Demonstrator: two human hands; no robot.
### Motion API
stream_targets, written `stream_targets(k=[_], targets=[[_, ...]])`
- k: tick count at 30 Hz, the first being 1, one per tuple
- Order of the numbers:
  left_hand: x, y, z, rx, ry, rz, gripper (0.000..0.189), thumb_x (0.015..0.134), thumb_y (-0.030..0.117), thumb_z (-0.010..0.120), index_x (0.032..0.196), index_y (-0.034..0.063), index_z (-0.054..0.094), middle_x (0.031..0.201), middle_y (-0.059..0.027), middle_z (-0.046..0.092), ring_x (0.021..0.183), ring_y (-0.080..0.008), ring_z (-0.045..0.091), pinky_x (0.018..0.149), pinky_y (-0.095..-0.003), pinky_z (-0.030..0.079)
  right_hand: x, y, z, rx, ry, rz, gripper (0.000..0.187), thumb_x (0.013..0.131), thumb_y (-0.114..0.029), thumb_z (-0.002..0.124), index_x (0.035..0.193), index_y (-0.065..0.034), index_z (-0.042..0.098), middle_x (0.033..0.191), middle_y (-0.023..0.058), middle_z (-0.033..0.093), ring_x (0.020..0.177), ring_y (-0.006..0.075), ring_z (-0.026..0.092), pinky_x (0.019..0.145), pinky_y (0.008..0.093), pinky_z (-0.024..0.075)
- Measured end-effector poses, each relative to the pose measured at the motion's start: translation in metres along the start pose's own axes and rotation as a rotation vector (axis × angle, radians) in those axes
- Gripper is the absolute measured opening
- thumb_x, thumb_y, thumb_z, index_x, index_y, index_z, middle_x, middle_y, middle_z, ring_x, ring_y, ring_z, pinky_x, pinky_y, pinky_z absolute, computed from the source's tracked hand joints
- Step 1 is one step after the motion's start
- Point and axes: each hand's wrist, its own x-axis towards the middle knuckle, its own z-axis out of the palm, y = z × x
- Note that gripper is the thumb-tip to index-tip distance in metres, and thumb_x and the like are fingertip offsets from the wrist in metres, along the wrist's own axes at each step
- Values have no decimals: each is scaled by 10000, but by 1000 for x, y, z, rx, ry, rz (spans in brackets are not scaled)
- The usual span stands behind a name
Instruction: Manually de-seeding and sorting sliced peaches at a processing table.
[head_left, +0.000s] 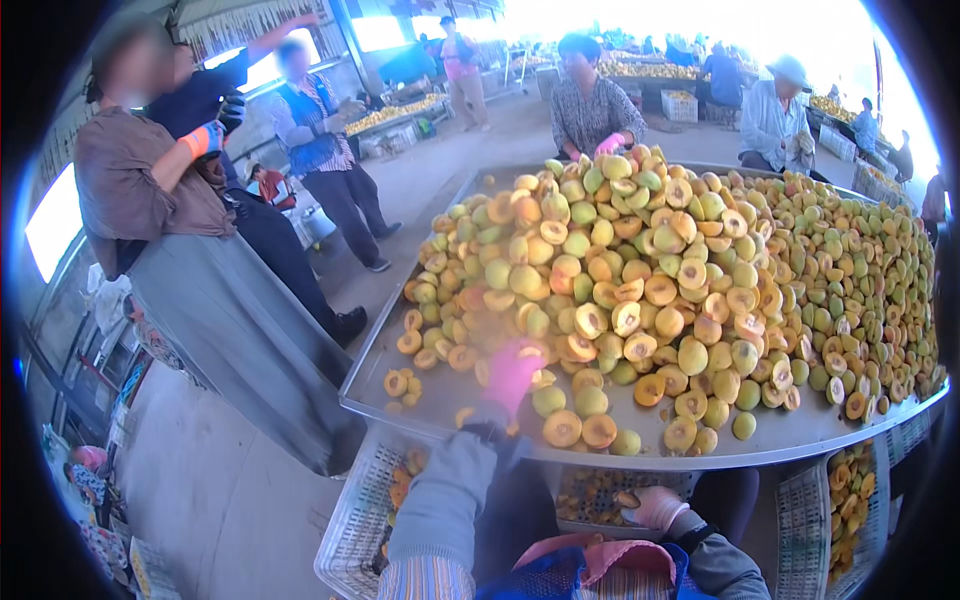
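Halved and whole apricots or similar stone fruit (630, 270) are heaped on a metal-topped table (420, 420). My left hand (514, 371), in a pink glove, reaches over the table's near edge to the fruit at the heap's left front; it is blurred, and its grip cannot be made out. Low in front of my body, my right hand (654, 507), in a pale pink glove, is closed on a small brownish thing, perhaps a fruit half. Beneath that hand, below the table edge, sits a crate (600, 529) with dark bits and fruit pieces.
Plastic crates holding fruit stand below the table at left (345, 525) and right (802, 517). Close on the left stands a person in a long grey skirt (240, 330), with others behind. Two people (600, 112) are at the table's far side. Further fruit-covered tables (397, 112) stand behind.
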Motion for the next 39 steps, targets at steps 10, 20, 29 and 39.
stream_targets(k=[10,20,29,39], targets=[[-110,20,37,81,234,485,205,989,125,633,1174,37,623,1071,-117,695,909,-217,710,759,-351,609,-47,-113,-87,479,549,-427,287,876,-178,731,1097,0,688,881,215,714,782,327,701,732,414,541],[-166,43,91,-941,-118,-39,452,1096,358,407,1221,-20,622,1102,-186,709,953,-283,726,808,-375,602,-69,-129,-80,517,659,-373,339,889,-257,684,1161,-54,666,882,233,705,839,445,684,710,495,548],[-178,38,104,-834,-37,13,426,1099,338,431,1179,-36,617,1072,-147,671,984,-277,703,903,-442,599,-65,-125,-68,423,660,-307,292,898,-266,661,1103,-59,676,840,225,699,788,440,677,693,507,532],[-185,49,122,-321,-10,314,100,938,-38,550,1015,22,575,910,-90,652,790,-201,677,668,-321,559,-52,-99,-61,17,468,-365,337,802,-300,656,1100,-143,646,758,118,669,714,341,704,609,459,560]])
